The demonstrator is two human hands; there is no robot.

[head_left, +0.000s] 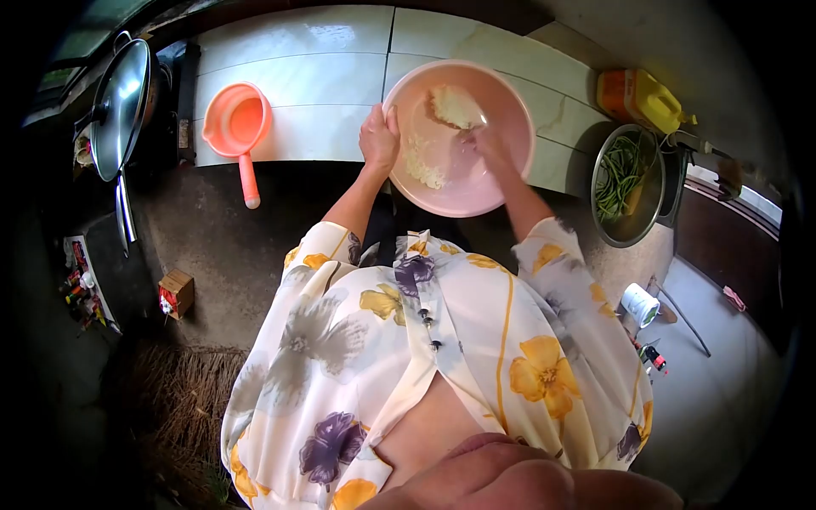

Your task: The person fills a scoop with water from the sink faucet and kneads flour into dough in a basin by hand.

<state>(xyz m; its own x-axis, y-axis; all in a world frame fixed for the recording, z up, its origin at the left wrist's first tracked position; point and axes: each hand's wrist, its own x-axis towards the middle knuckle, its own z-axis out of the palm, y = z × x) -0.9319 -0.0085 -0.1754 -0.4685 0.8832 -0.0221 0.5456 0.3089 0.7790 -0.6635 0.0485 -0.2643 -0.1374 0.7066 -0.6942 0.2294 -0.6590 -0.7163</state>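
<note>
A wide pink basin (510,183) stands at the front edge of the tiled counter. My left hand (380,138) is closed on its left rim, thumb toward the inside. My right hand (488,144) reaches over the near right rim, low inside the basin; its fingers are blurred, so I cannot tell whether they hold anything. Beside its fingertips lies a white clump (456,106) that looks like rice or another moist, grainy food. A looser patch of white bits (424,163) spreads over the basin's left side.
An orange dipper (237,119) sits left on the counter (331,76), its handle past the edge. A lidded pan (121,106) is at far left. On the right are a metal bowl (627,231) with green beans and a yellow jug (650,100). A small box (176,293) stands below.
</note>
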